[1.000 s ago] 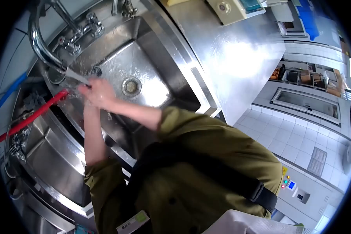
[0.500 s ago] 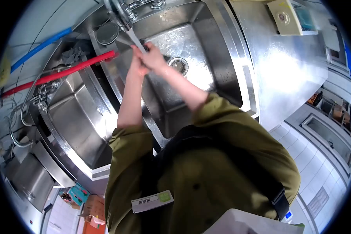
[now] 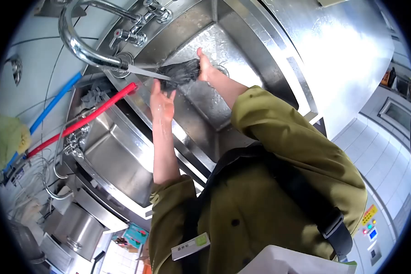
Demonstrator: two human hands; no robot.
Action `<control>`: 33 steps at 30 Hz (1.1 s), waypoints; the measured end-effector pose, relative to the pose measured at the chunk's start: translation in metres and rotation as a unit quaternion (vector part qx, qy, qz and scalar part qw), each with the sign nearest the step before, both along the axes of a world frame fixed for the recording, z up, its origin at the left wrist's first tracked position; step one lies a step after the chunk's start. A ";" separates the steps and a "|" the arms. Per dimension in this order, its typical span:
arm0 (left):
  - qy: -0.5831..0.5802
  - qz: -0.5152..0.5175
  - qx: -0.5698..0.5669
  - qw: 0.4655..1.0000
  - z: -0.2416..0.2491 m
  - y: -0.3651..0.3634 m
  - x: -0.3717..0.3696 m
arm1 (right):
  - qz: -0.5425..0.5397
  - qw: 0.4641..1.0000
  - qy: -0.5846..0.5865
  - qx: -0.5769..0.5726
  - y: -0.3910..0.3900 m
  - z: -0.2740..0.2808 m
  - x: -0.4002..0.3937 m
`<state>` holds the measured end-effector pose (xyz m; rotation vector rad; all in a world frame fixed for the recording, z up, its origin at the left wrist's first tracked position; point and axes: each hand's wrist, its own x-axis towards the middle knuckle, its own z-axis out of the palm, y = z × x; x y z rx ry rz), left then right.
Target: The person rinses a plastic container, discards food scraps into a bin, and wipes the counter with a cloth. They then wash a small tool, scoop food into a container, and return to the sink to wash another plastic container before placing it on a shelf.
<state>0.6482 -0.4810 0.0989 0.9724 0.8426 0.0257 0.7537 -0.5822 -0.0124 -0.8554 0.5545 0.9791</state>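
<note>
Steel sink (image 3: pixel 260 50) — dark cloth (image 3: pixel 180 72) between left fingers (image 3: pixel 157 85) and right fingers (image 3: pixel 200 52) — their grip on it unclear.

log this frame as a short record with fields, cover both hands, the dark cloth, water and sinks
left hand: near the cloth's left end, thumb and fingers apart, grip unclear
right hand: at the cloth's right end, grip unclear
item: dark cloth, between the hands
faucet: running, stream reaching the cloth
main sink: below the hands
second sink: left of the main one
tubes: red tube, blue tube
</note>
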 end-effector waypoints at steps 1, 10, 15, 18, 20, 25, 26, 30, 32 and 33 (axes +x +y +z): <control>0.015 -0.034 -0.066 0.997 0.001 -0.002 0.004 | -0.004 0.983 0.090 0.157 0.001 -0.001 -0.002; -0.113 -0.143 -0.219 0.959 -0.059 0.018 0.024 | 0.171 0.791 -0.462 -0.363 0.022 0.148 -0.065; 0.064 0.010 -0.165 0.984 -0.031 -0.027 0.002 | 0.163 0.702 -0.526 -0.451 0.022 0.048 -0.027; 0.058 -0.079 0.052 0.994 0.012 -0.026 0.008 | 0.218 0.638 -0.534 -0.511 -0.010 0.041 -0.023; 0.013 -0.200 0.247 0.948 0.027 -0.004 0.010 | 0.145 0.519 -0.647 -0.540 -0.012 0.027 -0.023; -0.025 -0.368 0.642 0.672 0.042 0.005 0.025 | 0.247 0.357 -0.868 -0.241 -0.031 0.085 0.033; -0.005 -0.363 0.684 0.633 0.046 0.002 0.028 | 0.310 0.309 -0.867 -0.239 -0.035 0.088 0.040; -0.134 -0.054 0.754 0.640 0.010 0.018 0.033 | 0.316 0.524 -0.771 -0.177 -0.047 0.125 0.008; -0.088 0.009 0.354 0.931 0.007 0.016 0.035 | 0.373 0.567 -0.713 -0.177 -0.047 0.134 -0.011; -0.055 0.040 0.114 0.991 0.012 0.014 0.036 | 0.393 0.593 -0.671 -0.207 -0.047 0.139 -0.013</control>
